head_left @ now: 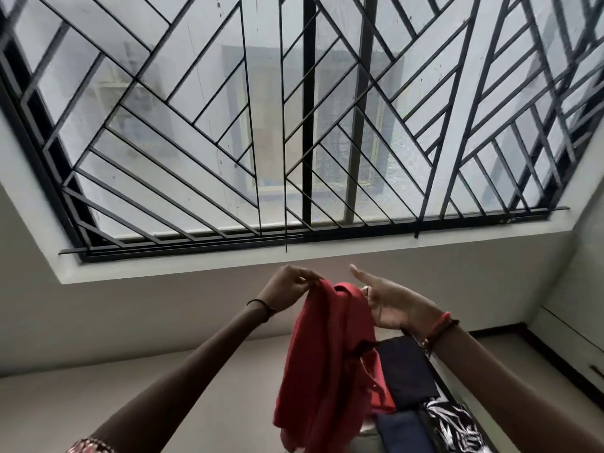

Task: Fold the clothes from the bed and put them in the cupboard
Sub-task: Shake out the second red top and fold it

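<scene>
One red garment (327, 371) was held up in the air below a large window (294, 109), which was covered by one black metal grille of slanted bars. Two hands were seen. The garment's top edge was pinched by the curled fingers of the left hand (292, 286). Its other top corner was met by the right hand (389, 304), one finger of which was stretched straight. Whether that corner was actually gripped could not be told. The rest of the cloth was left hanging between the two forearms. Low on the right, three more pieces were seen lying close together: two dark blue pieces (405, 371) and one black-and-white patterned piece (457, 426). One black band (261, 305) was worn on the left wrist.
</scene>
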The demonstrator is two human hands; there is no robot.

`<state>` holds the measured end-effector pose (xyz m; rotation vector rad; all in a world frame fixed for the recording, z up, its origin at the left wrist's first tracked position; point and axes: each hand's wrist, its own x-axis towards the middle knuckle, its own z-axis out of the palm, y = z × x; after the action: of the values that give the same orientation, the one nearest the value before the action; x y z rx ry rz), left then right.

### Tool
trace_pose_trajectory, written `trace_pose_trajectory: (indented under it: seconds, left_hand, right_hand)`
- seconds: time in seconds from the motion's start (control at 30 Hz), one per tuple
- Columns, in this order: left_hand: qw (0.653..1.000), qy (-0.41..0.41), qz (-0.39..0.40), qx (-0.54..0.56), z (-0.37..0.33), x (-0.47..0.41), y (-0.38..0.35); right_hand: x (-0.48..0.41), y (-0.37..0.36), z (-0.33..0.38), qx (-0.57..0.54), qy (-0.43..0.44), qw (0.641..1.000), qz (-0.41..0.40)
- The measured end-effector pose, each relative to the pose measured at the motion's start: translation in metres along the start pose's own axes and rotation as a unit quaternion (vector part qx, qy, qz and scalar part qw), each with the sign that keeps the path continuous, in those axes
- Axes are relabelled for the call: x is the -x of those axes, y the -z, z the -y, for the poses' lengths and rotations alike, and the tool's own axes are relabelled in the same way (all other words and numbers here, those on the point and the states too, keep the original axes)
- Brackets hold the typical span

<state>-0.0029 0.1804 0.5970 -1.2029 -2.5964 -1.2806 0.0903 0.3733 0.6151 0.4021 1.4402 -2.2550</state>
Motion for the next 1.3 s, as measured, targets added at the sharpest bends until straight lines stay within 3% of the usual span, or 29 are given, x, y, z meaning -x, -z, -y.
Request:
trace_pose_trajectory:
  seconds: [0.13, 0.2, 0.27, 0.4, 0.53, 0.6, 0.77, 0.97, 1.13, 1.3]
  left_hand:
    - [0.986, -0.063, -0.029, -0.150, -0.018, 0.005, 0.006]
    - [0.975, -0.091, -0.049, -0.199, -0.022, 0.006, 0.010]
    - [0.976, -0.063, -0.055, -0.202, -0.016, 0.005, 0.016]
    - [0.996, 0.082, 0.000, -0.018, -0.009, 0.000, 0.018]
    - [0.980, 0.134, 0.044, 0.142, -0.024, -0.005, 0.022]
    - [0.982, 0.105, 0.062, 0.144, -0.031, -0.007, 0.028]
    - [0.996, -0.028, 0.084, -0.021, -0.038, -0.022, 0.031]
    - [0.994, -0.048, 0.061, 0.073, -0.053, -0.034, 0.042]
    - [0.992, -0.035, 0.072, 0.097, -0.058, -0.039, 0.050]
    - [0.991, -0.033, 0.065, 0.111, -0.062, -0.041, 0.055]
  right_hand:
    - [0.001, -0.009, -0.008, 0.017, -0.026, 1.000, -0.004]
    - [0.002, -0.014, -0.008, 0.016, 0.018, 1.000, -0.015]
    - [-0.002, -0.012, -0.007, -0.010, 0.110, 0.993, -0.036]
    - [-0.007, -0.010, -0.001, 0.076, 0.272, 0.952, -0.120]
    - [-0.011, -0.015, 0.003, 0.178, 0.366, 0.896, -0.179]
    - [-0.009, -0.017, 0.005, 0.196, 0.367, 0.894, -0.165]
    - [-0.002, -0.025, 0.011, 0.212, 0.398, 0.880, -0.147]
    - [0.007, -0.019, 0.020, 0.232, 0.426, 0.870, -0.092]
    - [-0.003, 0.011, 0.000, 0.340, 0.406, 0.834, -0.156]
    - [-0.012, 0.033, -0.015, 0.331, 0.379, 0.856, -0.118]
